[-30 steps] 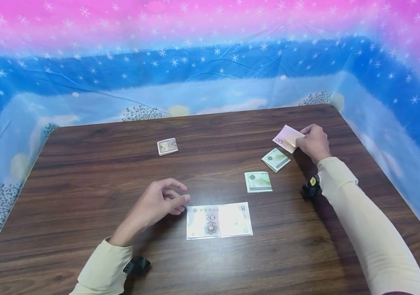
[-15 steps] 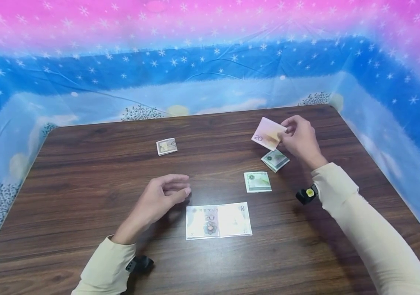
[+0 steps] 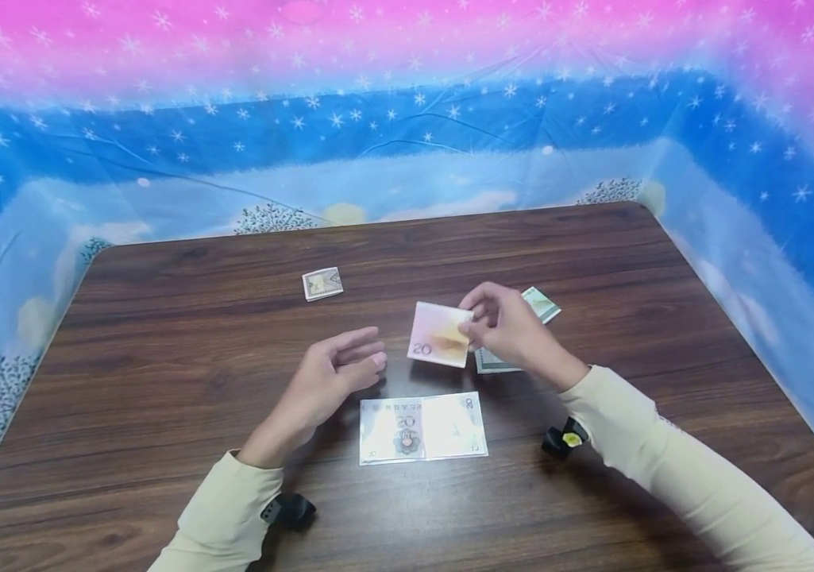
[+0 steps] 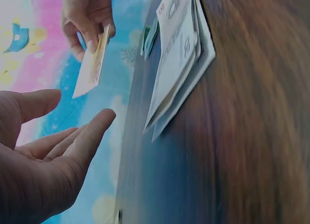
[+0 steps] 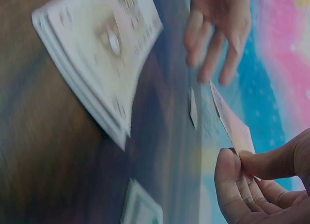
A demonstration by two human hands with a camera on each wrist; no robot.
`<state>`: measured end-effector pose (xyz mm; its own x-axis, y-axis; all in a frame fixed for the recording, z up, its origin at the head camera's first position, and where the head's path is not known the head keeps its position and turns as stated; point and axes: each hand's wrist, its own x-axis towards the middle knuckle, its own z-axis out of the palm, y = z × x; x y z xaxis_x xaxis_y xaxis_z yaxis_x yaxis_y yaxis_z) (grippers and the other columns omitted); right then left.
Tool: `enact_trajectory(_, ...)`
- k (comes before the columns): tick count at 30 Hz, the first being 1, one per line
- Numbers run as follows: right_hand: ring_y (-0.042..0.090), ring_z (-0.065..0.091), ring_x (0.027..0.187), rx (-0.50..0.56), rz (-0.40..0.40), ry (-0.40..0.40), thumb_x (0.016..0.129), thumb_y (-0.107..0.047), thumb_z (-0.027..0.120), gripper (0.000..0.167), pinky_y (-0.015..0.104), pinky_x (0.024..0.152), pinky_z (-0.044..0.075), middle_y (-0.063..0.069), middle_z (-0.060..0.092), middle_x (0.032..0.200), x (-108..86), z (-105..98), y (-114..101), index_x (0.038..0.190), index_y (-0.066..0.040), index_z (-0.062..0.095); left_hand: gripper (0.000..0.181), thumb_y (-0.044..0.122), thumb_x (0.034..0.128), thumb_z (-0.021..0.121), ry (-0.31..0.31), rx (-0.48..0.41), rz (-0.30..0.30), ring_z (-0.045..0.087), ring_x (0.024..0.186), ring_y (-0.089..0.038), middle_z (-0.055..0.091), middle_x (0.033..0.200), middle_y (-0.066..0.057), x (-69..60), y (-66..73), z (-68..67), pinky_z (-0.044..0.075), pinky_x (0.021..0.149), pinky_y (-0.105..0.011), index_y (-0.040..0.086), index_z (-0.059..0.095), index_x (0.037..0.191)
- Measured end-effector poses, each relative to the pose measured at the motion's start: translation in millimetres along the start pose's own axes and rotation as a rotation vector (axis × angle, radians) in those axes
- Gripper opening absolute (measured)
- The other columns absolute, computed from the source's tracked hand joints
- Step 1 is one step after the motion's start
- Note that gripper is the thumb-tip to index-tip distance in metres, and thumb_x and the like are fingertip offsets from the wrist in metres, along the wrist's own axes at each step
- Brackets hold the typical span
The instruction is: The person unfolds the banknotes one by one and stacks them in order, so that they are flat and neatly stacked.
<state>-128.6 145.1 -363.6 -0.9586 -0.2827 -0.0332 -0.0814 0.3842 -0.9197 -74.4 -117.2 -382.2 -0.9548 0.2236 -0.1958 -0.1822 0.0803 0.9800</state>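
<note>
One pink note (image 3: 437,332), marked 20, held up off the counter (image 3: 185,342) in the right hand (image 3: 514,330); the thumb lies against one face and the curled fingers behind the other, pinching it at the edge nearest that hand. Most of the note stands free of the grip, jutting toward the left hand (image 3: 324,377). Left hand: holding nothing, raised, its fingers extended and the thumb set apart from them; the note's free edge is near these fingertips, with a gap between, as the left wrist view shows. One stack (image 3: 424,429) of pale notes, layered at the edges, lying flat on the counter in front of the person, nearer than the pink note and just beside the left hand. Two green notes to the right: the near one (image 3: 495,365) partly hidden by the right hand, the far one (image 3: 542,305) likewise, its outer corner showing beyond the wrist. One brown note (image 3: 322,284), folded, farther back on the left, well apart from both hands. Two pale sleeves, each with a black device at the wrist. One cloth (image 3: 378,143), pink and blue with white snowflakes, behind the counter.
</note>
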Motion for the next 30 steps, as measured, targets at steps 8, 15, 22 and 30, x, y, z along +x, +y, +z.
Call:
enact_trajectory(8,0.018,0.066,0.065,0.13,0.06,-0.103,0.086,0.015,0.069,0.024,0.048,0.069,0.063,0.015,0.063,0.086,-8.9,26,-4,0.107,0.01,0.057,0.039,-0.002,0.0955,0.064,-0.023,-0.048,-0.071,0.072,0.098,-0.027,0.068,0.118,-0.028,4.0,-2.4,9.5,0.061,0.084,-0.038,-0.012,0.056,0.133)
enact_trajectory(15,0.02,0.07,0.071,0.165,0.066,-0.031,0.086,0.009,0.075,0.02,0.044,0.07,0.064,0.017,0.064,0.088,-10.7,34,-1,0.098,0.01,0.058,0.032,-0.006,0.0927,0.064,0.041,-0.127,-0.082,0.073,0.091,-0.024,0.071,0.11,-0.026,4.0,0.7,12.2,0.062,0.08,-0.035,-0.014,0.062,0.124)
enact_trajectory(22,0.021,0.074,0.083,0.154,0.076,-0.017,0.084,-0.008,0.083,0.027,0.037,0.074,0.063,0.015,0.072,0.096,-13.8,37,1,0.102,0.005,0.067,0.032,-0.004,0.0943,0.065,0.046,-0.163,-0.072,0.073,0.094,-0.025,0.07,0.114,-0.026,3.9,3.8,16.4,0.061,0.084,-0.036,-0.011,0.061,0.125)
enact_trajectory(30,0.026,0.067,0.114,0.239,0.121,-0.111,0.08,-0.021,0.088,0.059,0.034,0.091,0.058,0.014,0.068,0.125,-24.1,42,-7,0.128,0.001,0.062,0.035,0.004,0.0961,0.067,-0.027,-0.186,-0.036,0.071,0.101,-0.024,0.067,0.122,-0.024,3.7,5.9,20.3,0.06,0.09,-0.039,-0.007,0.057,0.127)
